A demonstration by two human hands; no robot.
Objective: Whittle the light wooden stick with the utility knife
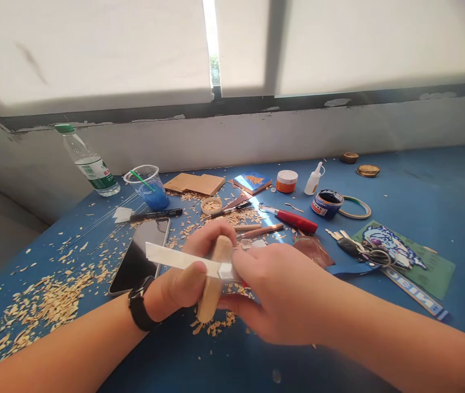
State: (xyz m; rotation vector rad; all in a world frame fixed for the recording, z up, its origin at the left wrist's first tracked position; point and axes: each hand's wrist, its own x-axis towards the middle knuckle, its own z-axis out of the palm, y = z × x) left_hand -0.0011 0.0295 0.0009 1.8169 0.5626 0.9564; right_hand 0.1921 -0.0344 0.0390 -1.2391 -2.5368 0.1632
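Note:
My left hand (187, 278), with a black watch on its wrist, is closed around a pale wooden piece (211, 297) held upright and slightly tilted. A knife (183, 260) with a long, flat, bright blade lies across the wood, pointing left. The left thumb presses on the blade near the wood. My right hand (281, 289) is closed around the knife's handle, which is mostly hidden by the fingers; a whitish, partly clear end shows beside the wood. Wood shavings (216, 326) lie on the table beneath the hands.
On the blue table (166, 360) are a phone (140, 256), cup of blue liquid (152, 188), water bottle (93, 164), red-handled tool (295, 219), paint jar (327, 204), small glue bottle (313, 180) and keys (363, 251). A shavings pile (58, 300) lies left.

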